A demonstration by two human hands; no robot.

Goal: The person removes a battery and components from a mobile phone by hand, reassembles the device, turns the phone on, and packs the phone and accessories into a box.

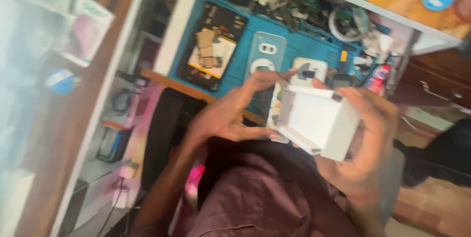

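Box [321, 121] between hands, before mat [304, 45]

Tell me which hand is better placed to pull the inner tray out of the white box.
Left, probably. The left hand has fingertips at the open end of the white box, while the right hand wraps its body.

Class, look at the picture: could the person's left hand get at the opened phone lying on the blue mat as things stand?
Probably not at once: the left hand grips the white box together with the right hand. The opened phone lies uncovered on the blue mat just beyond, so the path looks free.
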